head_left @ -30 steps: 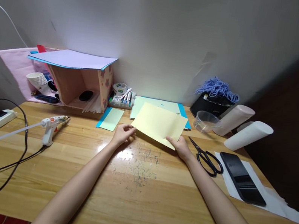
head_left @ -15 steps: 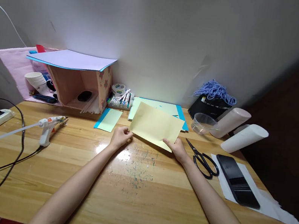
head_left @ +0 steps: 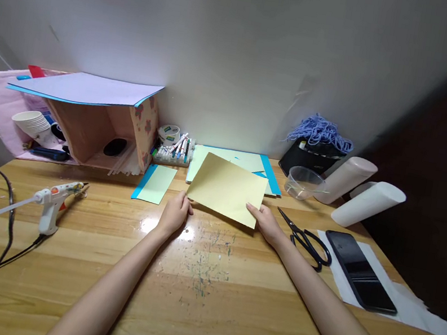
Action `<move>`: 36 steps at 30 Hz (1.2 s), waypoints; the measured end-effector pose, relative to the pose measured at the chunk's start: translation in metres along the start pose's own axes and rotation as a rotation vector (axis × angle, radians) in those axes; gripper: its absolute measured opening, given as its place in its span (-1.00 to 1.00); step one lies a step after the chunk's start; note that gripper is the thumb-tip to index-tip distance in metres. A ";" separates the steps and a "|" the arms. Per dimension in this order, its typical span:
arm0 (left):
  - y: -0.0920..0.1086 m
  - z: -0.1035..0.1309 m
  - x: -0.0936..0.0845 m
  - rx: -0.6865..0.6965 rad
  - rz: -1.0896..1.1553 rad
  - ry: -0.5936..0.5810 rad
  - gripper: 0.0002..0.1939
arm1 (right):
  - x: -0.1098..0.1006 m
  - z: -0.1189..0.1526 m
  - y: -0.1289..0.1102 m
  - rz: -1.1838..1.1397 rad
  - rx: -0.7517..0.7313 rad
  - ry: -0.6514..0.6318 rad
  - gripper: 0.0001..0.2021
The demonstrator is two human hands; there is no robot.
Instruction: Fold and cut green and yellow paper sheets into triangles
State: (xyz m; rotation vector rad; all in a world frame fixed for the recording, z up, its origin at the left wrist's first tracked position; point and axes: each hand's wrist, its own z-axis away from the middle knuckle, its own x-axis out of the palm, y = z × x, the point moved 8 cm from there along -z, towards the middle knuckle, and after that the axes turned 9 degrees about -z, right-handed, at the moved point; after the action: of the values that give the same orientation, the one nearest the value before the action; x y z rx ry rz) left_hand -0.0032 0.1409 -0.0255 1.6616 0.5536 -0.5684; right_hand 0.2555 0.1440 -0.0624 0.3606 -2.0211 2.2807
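Note:
A plain pale-yellow sheet of paper (head_left: 228, 188) is held tilted above the table, in front of the green and blue sheets by the wall. My right hand (head_left: 265, 220) pinches its lower right corner, thumb on top. At the lower left corner is my left hand (head_left: 175, 214), its fingers curled closed against the sheet's edge; the fingertips are partly hidden. A small green card with a blue strip (head_left: 156, 184) lies left of the sheet. To the right of my right hand rest black-handled scissors (head_left: 305, 244).
Green and blue sheets (head_left: 269, 172) lie at the back, beside a marker box (head_left: 172, 153). A glue gun (head_left: 55, 205) with cord and a pink box (head_left: 144, 126) stand left. At right are a clear bowl (head_left: 301, 183), white rolls (head_left: 367, 206) and a phone (head_left: 360, 270).
The view has shifted slightly to the right, so most things sit further left. Both hands stay at the yellow sheet's lower corners, and its tilt has changed a little.

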 end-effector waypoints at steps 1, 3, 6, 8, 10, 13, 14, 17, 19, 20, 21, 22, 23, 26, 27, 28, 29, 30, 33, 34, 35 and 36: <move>-0.001 0.000 0.000 -0.007 0.004 0.001 -0.77 | -0.004 -0.002 -0.001 0.000 0.004 0.021 -0.60; -0.001 -0.001 0.001 -0.008 0.007 -0.011 -0.77 | -0.019 -0.005 -0.008 0.011 -0.001 0.095 -0.61; 0.000 0.000 0.003 0.014 0.000 -0.034 -0.77 | -0.038 -0.005 -0.019 0.070 0.055 0.120 -0.64; 0.001 0.000 0.003 0.028 -0.011 -0.035 -0.78 | -0.038 -0.001 -0.023 0.154 0.136 -0.003 -0.66; 0.000 0.000 0.003 0.029 -0.006 -0.020 -0.78 | -0.033 0.006 -0.028 0.278 0.200 -0.146 -0.65; -0.004 -0.002 0.001 0.003 0.064 0.018 -0.79 | -0.027 0.012 -0.040 0.401 0.199 -0.225 -0.61; -0.005 -0.003 0.001 -0.013 0.100 0.031 -0.79 | -0.026 0.013 -0.049 0.418 0.162 -0.202 -0.60; -0.008 -0.003 -0.001 -0.052 0.153 0.055 -0.75 | -0.024 0.018 -0.086 0.480 -0.017 -0.082 -0.59; -0.005 -0.001 -0.001 -0.034 0.089 0.045 -0.74 | -0.021 0.031 -0.117 0.603 -0.154 0.022 -0.65; -0.001 0.000 -0.001 -0.005 0.035 0.028 -0.75 | -0.020 0.040 -0.134 0.687 -0.230 0.102 -0.69; 0.004 0.002 0.001 0.038 -0.025 0.002 -0.76 | -0.017 0.051 -0.150 0.777 -0.313 0.184 -0.73; 0.010 0.004 0.003 0.092 -0.086 -0.026 -0.76 | -0.012 0.065 -0.167 0.873 -0.421 0.290 -0.78; 0.016 0.007 0.005 0.151 -0.144 -0.056 -0.77 | -0.003 0.079 -0.180 0.965 -0.535 0.361 -0.83; 0.032 0.015 0.012 0.289 -0.274 -0.121 -0.78 | 0.030 0.104 -0.190 1.102 -0.721 0.402 -0.87; 0.035 0.016 0.014 0.310 -0.293 -0.134 -0.78 | 0.040 0.105 -0.185 1.128 -0.729 0.369 -0.88; 0.037 0.018 0.015 0.320 -0.297 -0.143 -0.78 | 0.049 0.103 -0.176 1.159 -0.709 0.331 -0.89; 0.038 0.019 0.017 0.325 -0.290 -0.157 -0.78 | 0.056 0.100 -0.167 1.190 -0.680 0.304 -0.90; 0.039 0.019 0.019 0.328 -0.284 -0.170 -0.78 | 0.062 0.096 -0.156 1.226 -0.642 0.275 -0.91; 0.038 0.019 0.022 0.319 -0.336 -0.182 -0.75 | 0.077 0.086 -0.124 1.281 -0.507 0.161 -0.92; 0.037 0.018 0.023 0.320 -0.357 -0.181 -0.73 | 0.081 0.085 -0.116 1.276 -0.474 0.131 -0.88; 0.038 0.018 0.023 0.324 -0.366 -0.181 -0.72 | 0.085 0.085 -0.110 1.265 -0.448 0.103 -0.84; 0.038 0.017 0.024 0.330 -0.359 -0.183 -0.71 | 0.088 0.085 -0.106 1.245 -0.429 0.084 -0.82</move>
State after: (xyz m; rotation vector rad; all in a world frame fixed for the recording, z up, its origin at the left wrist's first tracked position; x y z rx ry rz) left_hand 0.0380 0.1191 -0.0147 1.8040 0.6538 -1.1118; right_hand 0.2031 0.0655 0.0688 -1.3359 -3.0289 1.9849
